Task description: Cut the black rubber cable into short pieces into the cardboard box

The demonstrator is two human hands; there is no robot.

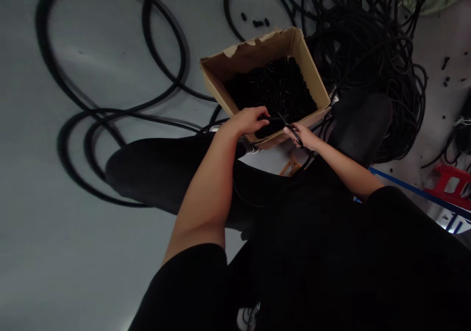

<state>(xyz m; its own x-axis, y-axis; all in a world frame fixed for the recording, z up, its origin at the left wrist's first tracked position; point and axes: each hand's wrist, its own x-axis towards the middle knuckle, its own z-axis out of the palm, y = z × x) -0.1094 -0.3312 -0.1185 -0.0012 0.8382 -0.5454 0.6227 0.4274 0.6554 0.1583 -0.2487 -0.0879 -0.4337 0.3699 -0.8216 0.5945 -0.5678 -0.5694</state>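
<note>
My left hand (252,120) is closed around a length of black rubber hose or cord (271,119), whose end points right over the near side of an open cardboard box (312,68). A pair of scissors (296,137) is in my right hand (306,136), with its blades angled up and left beside the hose end. Whether the blades touch the hose I cannot tell. Inside the box lies a heap of short black pieces (274,83). The box sits between my knees, its far rim torn.
Long loops of black hose (40,31) spread across the grey floor at left. A large tangled pile of hose (368,41) lies to the right of the box. Small black pieces (258,23) are scattered beyond it. A red plastic stool (447,186) and a blue bar (412,188) are at right.
</note>
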